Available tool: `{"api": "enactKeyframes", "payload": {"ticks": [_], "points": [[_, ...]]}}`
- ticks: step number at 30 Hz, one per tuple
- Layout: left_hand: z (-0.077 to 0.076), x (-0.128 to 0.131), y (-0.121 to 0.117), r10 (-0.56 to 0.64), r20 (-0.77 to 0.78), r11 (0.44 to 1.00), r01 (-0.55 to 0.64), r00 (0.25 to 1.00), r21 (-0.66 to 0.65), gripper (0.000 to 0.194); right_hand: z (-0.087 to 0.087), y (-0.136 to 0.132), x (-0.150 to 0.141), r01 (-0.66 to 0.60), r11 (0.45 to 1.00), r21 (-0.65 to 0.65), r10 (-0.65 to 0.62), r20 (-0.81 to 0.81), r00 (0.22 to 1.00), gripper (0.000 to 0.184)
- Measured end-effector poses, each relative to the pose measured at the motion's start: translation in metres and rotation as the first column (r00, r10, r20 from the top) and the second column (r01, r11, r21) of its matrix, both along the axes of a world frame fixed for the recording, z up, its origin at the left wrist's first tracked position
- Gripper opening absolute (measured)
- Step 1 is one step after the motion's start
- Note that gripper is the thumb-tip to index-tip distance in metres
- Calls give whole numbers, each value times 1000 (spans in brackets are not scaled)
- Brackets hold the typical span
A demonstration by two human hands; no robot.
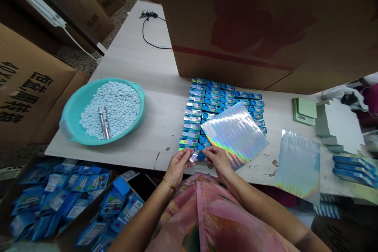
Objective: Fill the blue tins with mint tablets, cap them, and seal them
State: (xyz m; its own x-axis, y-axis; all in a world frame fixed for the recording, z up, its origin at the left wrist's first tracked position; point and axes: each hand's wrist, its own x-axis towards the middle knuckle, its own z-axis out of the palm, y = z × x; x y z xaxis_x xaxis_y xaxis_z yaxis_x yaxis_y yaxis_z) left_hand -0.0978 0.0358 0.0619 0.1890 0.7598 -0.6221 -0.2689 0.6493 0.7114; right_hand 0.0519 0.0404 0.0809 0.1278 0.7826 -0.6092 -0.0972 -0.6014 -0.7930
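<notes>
My left hand [178,166] pinches a small shiny silver sticker [194,156] at the table's front edge. Close beside it, my right hand [219,160] has its fingertips pressed together; what they hold, if anything, is too small to make out. Just beyond both hands lie rows of small blue tins [210,101], many in the left column with a shiny strip on top. A holographic sticker sheet [236,132] rests slanted over part of the rows, its lower corner near my right hand.
Left on the table stands a turquoise basin [66,114] of pale blue pieces with a metal scoop-like tool [104,124] inside. A large carton [236,27] rises behind the tins. Rightward are another holographic sheet [298,165], a small scale [304,111] and blue packs [352,169]. Boxed packets [59,193] sit below left.
</notes>
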Motion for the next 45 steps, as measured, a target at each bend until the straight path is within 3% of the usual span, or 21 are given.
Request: {"api": "enactKeyframes", "payload": {"ticks": [1, 3, 4, 6, 8, 10, 12, 15, 18, 22, 24, 27, 30, 33, 35, 38, 42, 45], "points": [[-5, -2, -6, -6, -92, 999, 9, 996, 35, 32, -5, -7, -1, 14, 1000, -14, -15, -4, 1000, 25], [-14, -8, -12, 13, -386, 967, 86, 922, 239, 31, -12, -19, 1, 47, 998, -36, -49, -29, 998, 26], [-17, -10, -11, 38, -543, 910, 195, 839, 365, 30, -14, -23, 3, 60, 997, -37, -62, -43, 997, 26], [-22, -11, -2, 106, -778, 718, 494, 619, 491, 35, -17, -27, 8, 76, 997, -16, -77, -54, 996, 26], [-23, -2, 15, 161, -898, 553, 716, 409, 426, 43, -15, -28, 13, 79, 997, 26, -78, -47, 996, 24], [-25, 14, 34, 189, -948, 488, 814, 255, 316, 49, -13, -27, 17, 85, 995, 59, -84, -34, 996, 23], [-28, 29, 48, 188, -968, 461, 855, 169, 239, 49, -10, -26, 20, 100, 992, 75, -99, -21, 995, 22], [-38, 36, 57, 179, -977, 439, 879, 118, 187, 47, -9, -23, 23, 127, 989, 80, -127, -5, 992, 22], [-50, 10, 61, 176, -979, 438, 883, 99, 168, 46, -9, -22, 27, 136, 988, 77, -135, -10, 991, 23], [-57, -52, 80, 217, -976, 539, 829, 31, 147, 46, -11, -17, 35, 138, 988, 63, -137, -17, 990, 24], [-55, -72, 96, 259, -966, 574, 806, -13, 143, 46, -12, -13, 39, 137, 989, 47, -136, -32, 990, 24], [-46, -56, 124, 300, -954, 521, 841, -19, 147, 47, -12, -7, 44, 143, 989, 31, -141, -62, 988, 25], [-39, 4, 150, 282, -959, 400, 903, 41, 156, 48, -9, -3, 49, 160, 987, 32, -157, -85, 984, 26], [-40, 57, 172, 276, -960, 407, 898, 56, 170, 50, -6, 1, 54, 174, 985, 14, -172, -95, 980, 27], [-44, 69, 185, 272, -961, 412, 896, 53, 166, 49, -4, 3, 58, 181, 983, 8, -179, -92, 979, 27], [-49, 50, 203, 256, -966, 415, 899, 28, 136, 48, -6, 5, 63, 170, 985, 21, -168, -73, 983, 28], [-48, -2, 226, 241, -969, 530, 844, -59, 81, 48, -14, 4, 68, 155, 988, 17, -153, -69, 986, 30], [-43, -15, 242, 273, -956, 598, 797, -105, 83, 50, -21, 2, 73, 162, 987, 2, -161, -73, 984, 30]]}}
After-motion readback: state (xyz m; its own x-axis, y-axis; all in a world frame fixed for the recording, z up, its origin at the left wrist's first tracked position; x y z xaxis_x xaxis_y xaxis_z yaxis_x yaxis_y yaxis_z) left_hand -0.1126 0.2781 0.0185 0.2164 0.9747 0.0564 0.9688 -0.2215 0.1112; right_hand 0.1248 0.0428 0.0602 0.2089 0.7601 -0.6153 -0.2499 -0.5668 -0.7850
